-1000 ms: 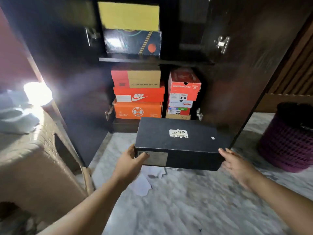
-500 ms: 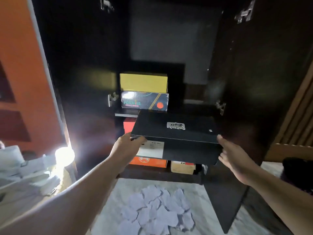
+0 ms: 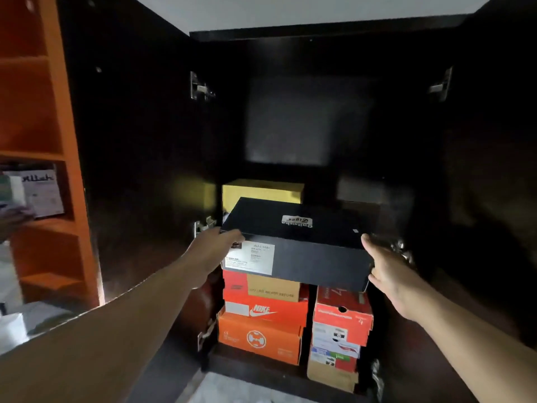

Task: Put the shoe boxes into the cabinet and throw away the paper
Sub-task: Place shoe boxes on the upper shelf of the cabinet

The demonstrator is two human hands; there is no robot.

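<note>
black shoe box (image 3: 293,245) held between both palms, left hand (image 3: 213,251) and right hand (image 3: 390,274) pressed on its short ends, long axis running left-right, level at the cabinet (image 3: 290,117) mouth, yellow box (image 3: 261,193) just behind; shelf edge hidden, paper out of view.

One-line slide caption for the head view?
Both hands, left hand and right hand, hold a black shoe box before the open cabinet.

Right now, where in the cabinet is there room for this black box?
Upper shelf right of the yellow box looks bare, though dark. Below, the orange stack and red stack fill the lower compartment. Both hands hold the black box.
</note>
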